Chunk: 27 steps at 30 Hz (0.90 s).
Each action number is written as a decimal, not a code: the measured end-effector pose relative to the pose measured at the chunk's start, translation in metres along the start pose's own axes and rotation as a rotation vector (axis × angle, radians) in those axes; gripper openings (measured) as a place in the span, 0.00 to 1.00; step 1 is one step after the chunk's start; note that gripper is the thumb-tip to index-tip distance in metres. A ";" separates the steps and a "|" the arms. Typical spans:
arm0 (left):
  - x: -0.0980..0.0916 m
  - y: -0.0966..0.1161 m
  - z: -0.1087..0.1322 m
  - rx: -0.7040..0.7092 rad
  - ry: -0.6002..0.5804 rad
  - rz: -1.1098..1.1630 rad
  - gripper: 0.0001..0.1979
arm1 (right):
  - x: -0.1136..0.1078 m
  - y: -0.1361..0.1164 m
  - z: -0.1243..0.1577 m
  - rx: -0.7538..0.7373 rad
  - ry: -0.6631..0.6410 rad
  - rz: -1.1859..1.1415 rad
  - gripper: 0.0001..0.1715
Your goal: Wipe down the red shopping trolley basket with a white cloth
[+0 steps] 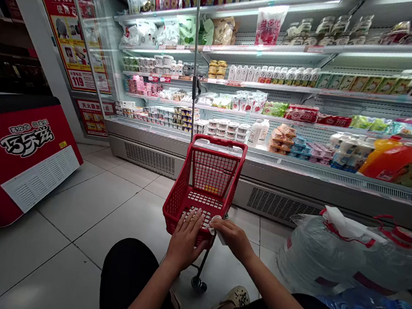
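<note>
A small red shopping cart [175, 202] with a plastic mesh basket stands right in front of me. My left hand [186, 236] lies on the near end of the basket, its fingers stretched out flat over the rim. At the near right corner, my right hand [231, 234] pinches a white cloth or tissue [215, 223] against the basket's edge. Part of the white piece also hangs below my right fingers. The basket shows no goods inside. A caster wheel [198, 284] of the cart rests on the tiles below my hands.
Behind the cart runs an open refrigerated display [214, 148] stocked with dairy and drinks. A glass door edge with a handle [196, 88] stands before it. To the left is a red chest freezer [35, 166]. Large wrapped water bottles [326, 253] sit at the right.
</note>
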<state>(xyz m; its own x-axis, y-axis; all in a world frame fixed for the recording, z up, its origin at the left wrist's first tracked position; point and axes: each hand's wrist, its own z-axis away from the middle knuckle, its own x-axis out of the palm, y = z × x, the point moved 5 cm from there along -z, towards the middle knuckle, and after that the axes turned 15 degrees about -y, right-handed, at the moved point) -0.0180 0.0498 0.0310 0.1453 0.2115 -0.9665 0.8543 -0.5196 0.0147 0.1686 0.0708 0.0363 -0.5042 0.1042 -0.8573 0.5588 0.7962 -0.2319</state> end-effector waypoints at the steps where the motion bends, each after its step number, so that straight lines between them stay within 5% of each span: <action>1: 0.000 0.002 0.000 0.013 -0.009 0.002 0.38 | -0.004 0.007 -0.001 0.018 -0.017 0.008 0.18; 12: 0.006 0.018 -0.005 0.069 -0.040 0.071 0.36 | -0.029 0.074 -0.024 0.269 -0.025 0.118 0.15; 20: 0.009 0.007 -0.002 0.098 -0.011 0.077 0.35 | -0.021 0.066 -0.015 0.239 -0.063 0.358 0.19; 27: 0.008 -0.009 -0.005 0.074 0.012 0.063 0.32 | -0.014 0.045 -0.010 0.229 0.022 0.269 0.20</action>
<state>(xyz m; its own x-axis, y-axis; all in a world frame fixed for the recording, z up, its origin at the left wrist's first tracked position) -0.0220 0.0607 0.0245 0.2040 0.1859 -0.9612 0.8041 -0.5918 0.0562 0.1944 0.1110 0.0423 -0.3312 0.3067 -0.8923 0.8055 0.5844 -0.0981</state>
